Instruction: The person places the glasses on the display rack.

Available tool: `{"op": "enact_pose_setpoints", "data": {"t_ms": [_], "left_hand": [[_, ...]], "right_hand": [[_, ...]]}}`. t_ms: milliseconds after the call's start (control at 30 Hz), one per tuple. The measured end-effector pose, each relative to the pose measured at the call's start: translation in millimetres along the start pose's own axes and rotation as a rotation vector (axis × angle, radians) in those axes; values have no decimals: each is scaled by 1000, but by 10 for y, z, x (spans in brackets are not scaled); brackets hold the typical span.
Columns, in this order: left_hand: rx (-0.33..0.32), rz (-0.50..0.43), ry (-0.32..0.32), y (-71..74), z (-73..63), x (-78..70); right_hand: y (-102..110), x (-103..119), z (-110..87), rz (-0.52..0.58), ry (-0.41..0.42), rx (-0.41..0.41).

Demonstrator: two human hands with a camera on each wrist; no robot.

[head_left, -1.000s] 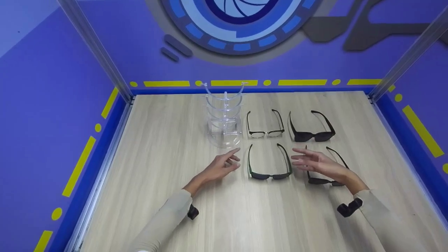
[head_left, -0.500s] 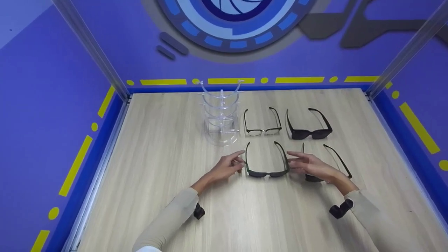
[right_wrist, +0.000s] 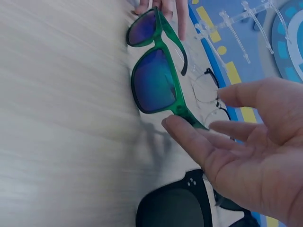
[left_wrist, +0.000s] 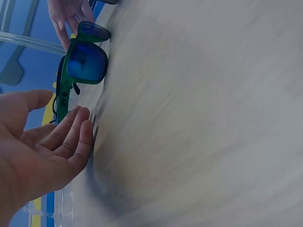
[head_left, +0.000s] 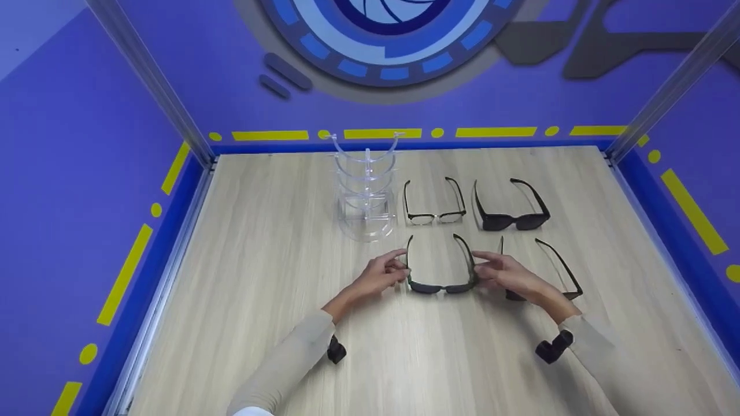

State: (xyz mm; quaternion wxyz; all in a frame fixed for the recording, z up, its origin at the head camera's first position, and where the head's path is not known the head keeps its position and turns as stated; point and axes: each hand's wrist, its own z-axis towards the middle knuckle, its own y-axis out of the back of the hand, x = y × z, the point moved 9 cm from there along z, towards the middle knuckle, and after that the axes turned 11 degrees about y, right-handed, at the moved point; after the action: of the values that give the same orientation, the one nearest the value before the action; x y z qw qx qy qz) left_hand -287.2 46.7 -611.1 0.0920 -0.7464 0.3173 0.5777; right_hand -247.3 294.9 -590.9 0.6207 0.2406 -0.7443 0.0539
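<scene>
Green-framed sunglasses (head_left: 426, 288) with blue mirrored lenses lie on the table, temples unfolded and pointing away from me. My left hand (head_left: 378, 276) is at their left temple, its thumb and fingers spread apart in the left wrist view. On the opposite side, my right hand (head_left: 509, 276) has its fingertips by the right temple and hinge; one finger (right_wrist: 182, 130) seems to touch the frame near the hinge. Neither hand is curled round the sunglasses (left_wrist: 87, 61). Partly behind my right hand lie black sunglasses (head_left: 569, 294).
Behind my left hand stands a clear tiered eyewear stand (head_left: 367, 162). Clear-lensed glasses (head_left: 435, 218) and another pair of black sunglasses (head_left: 515, 222) lie in the back row. Blue-purple panels (head_left: 231, 86) wall the wooden table (head_left: 260, 231) at the back and sides.
Both hands have closed in on the green sunglasses from either side, the left moving right and the right moving left. The glasses and stand stay in place.
</scene>
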Motion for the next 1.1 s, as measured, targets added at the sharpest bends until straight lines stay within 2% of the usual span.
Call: {"op": "enact_pose_setpoints", "data": {"t_ms": [200, 367, 567, 800, 1100], "left_hand": [[-29, -50, 22, 15, 3, 19], [-38, -86, 14, 20, 9, 10], [-73, -97, 40, 95, -55, 26], [-80, -125, 69, 121, -84, 18], [-93, -237, 123, 135, -126, 92]], "right_hand": [[-56, 2, 58, -19, 40, -30], [-48, 6, 48, -14, 47, -62], [-110, 28, 81, 6, 60, -77], [-89, 113, 43, -47, 99, -111], [-144, 143, -5, 39, 103, -130]]}}
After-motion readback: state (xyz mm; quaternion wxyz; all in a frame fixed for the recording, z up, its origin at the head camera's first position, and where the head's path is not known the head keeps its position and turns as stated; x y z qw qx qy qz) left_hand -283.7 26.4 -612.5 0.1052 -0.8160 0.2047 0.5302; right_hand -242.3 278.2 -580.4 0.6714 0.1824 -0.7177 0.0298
